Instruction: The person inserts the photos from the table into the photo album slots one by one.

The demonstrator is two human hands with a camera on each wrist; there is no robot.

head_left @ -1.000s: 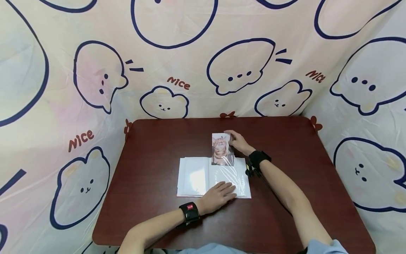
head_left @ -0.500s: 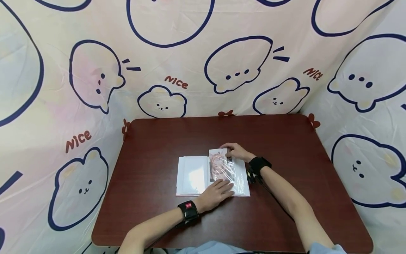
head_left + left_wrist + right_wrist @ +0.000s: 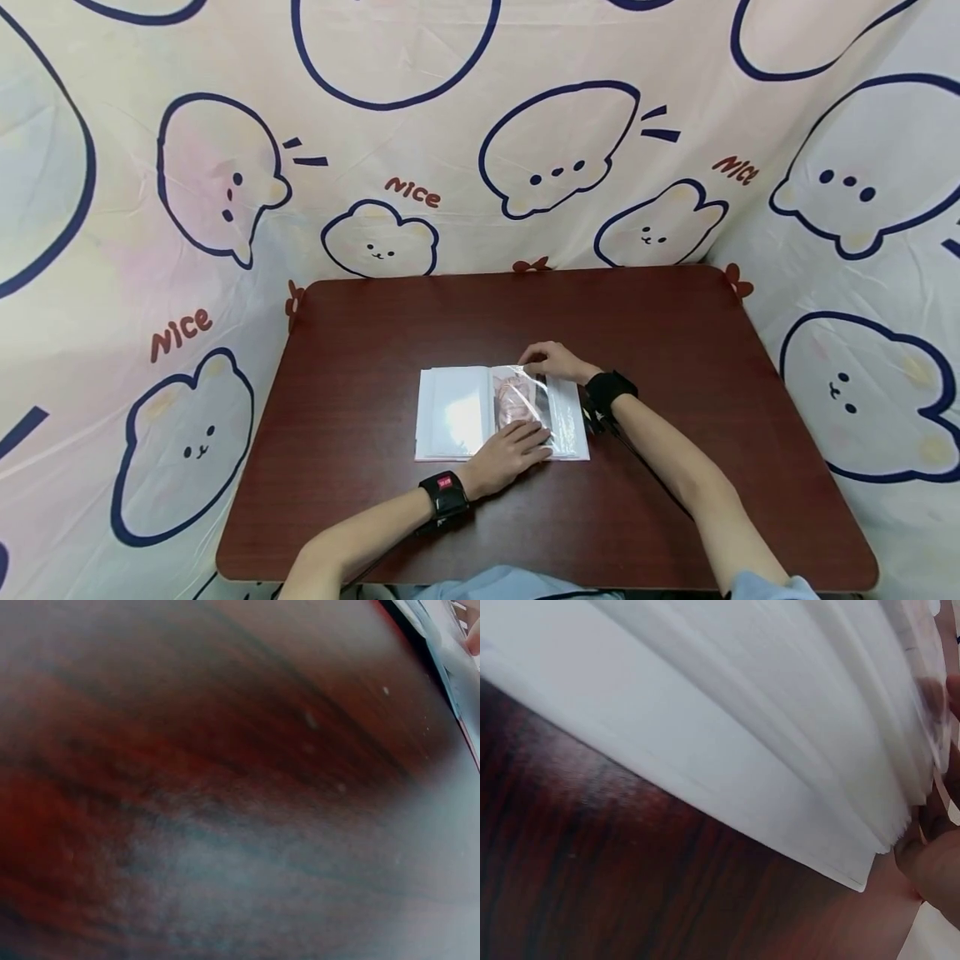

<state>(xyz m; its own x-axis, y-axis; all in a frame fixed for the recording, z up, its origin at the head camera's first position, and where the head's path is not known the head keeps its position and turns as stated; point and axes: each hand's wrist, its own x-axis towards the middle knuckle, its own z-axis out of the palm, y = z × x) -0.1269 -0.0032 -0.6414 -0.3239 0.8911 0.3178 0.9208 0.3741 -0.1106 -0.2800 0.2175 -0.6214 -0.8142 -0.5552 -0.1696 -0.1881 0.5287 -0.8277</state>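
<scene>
An open photo album (image 3: 453, 408) with white pages lies on the table. On its right page a cat photo (image 3: 514, 398) sits under a shiny clear sleeve, its lower end hidden by my left hand (image 3: 506, 458). That hand rests across the bottom of the page, fingers extended. At the album's top edge my right hand (image 3: 553, 361) pinches the photo's upper end between thumb and bent fingers. In the right wrist view, the right-hand fingers (image 3: 934, 859) are at the corner of the stacked pages (image 3: 780, 727). The left wrist view catches only the album's edge (image 3: 442, 667).
The dark reddish-brown table (image 3: 360, 333) extends around the album on all sides. Behind it hangs a pale cloth (image 3: 450, 150) with cartoon animal outlines. A black band (image 3: 444, 497) sits on the left wrist, another band (image 3: 611, 390) with a cable on the right.
My right hand has moved toward me, sliding the photo from above the page down into the clear sleeve. The left hand stays on the page. The head view has shifted slightly.
</scene>
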